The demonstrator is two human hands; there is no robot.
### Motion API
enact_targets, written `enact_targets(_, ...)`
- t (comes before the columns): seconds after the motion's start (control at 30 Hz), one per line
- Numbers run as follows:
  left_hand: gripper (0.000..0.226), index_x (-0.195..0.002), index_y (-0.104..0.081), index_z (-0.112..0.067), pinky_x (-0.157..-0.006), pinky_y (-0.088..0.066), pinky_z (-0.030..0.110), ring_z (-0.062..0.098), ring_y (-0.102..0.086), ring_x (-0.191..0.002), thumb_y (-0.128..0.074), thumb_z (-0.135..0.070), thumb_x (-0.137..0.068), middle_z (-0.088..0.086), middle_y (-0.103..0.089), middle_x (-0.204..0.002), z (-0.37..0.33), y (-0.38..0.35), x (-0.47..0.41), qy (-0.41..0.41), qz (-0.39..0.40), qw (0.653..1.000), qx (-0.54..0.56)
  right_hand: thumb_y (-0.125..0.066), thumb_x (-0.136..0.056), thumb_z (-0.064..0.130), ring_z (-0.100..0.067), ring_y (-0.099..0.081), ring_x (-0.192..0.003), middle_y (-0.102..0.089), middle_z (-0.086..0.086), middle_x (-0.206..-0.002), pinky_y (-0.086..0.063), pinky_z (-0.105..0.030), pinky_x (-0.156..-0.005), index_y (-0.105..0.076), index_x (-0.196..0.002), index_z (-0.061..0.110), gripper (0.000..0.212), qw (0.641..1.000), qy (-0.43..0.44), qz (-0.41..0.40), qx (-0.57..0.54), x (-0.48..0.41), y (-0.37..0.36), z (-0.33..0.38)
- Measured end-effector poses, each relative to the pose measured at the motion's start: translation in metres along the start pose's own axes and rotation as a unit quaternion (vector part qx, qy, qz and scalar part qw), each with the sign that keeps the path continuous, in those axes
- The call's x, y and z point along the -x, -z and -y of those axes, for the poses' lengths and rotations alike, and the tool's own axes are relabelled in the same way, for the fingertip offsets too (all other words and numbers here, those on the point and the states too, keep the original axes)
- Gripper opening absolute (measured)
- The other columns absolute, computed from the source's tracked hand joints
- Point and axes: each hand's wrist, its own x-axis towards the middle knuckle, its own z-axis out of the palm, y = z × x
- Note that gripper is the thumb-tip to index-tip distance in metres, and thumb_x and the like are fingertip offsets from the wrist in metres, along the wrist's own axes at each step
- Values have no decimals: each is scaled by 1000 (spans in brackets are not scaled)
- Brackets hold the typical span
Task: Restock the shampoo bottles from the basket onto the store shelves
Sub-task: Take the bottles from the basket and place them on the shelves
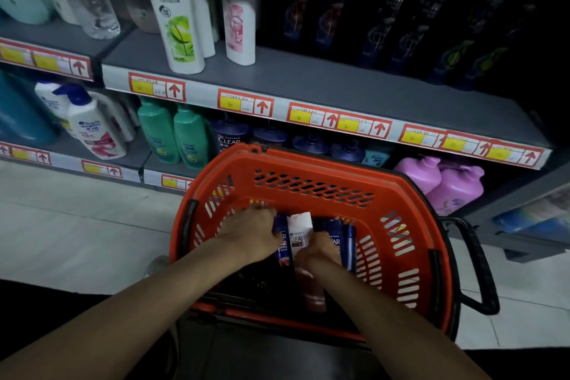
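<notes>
Both hands reach into the orange basket [308,191] below the shelves.

The left hand [251,233] lies curled over a dark blue bottle [282,244]; the right hand [317,251] closes around the white bottle [300,233]. Both bottles lie flat, long axes running near to far. How firmly either hand grips cannot be told.

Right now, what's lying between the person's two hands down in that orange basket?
In the head view, a white Clear bottle lies between the left hand and the right hand inside the orange basket, with a dark blue bottle beside it.
</notes>
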Motion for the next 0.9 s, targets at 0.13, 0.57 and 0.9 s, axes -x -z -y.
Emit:
enact_targets(0.13,47,-142,-54,-27,-98,-54,39,22,-66,-112,-58,-43,-97,2,-68,-125,-3,11,-2,11,7,999,52,-94,-68,26,-28,-65,-118,-65,-9,-128,-56,-34,-90,-50,-133,7,80,999,11,27,-28,3,30,-7)
enact_targets(0.57,14,-103,-71,-29,-86,-51,31,21,-70,-102,-62,-40,-99,-5,-74,-99,-35,21,-21,42,-17,919,393,-102,-44,28,-17,-78,-83,-80,2,-92,-63,-40,-79,-71,-100,17,65,956,192,42,-218,62,207,-30)
enact_targets(0.9,50,-124,-68,-25,-109,-46,51,27,-70,-116,-42,-57,-97,8,-74,-125,-105,30,-17,-13,129,693,710,-94,-64,5,-14,-78,-87,-80,1,-97,-60,-23,-66,-65,-115,8,59,859,204,106,-457,81,227,-29)
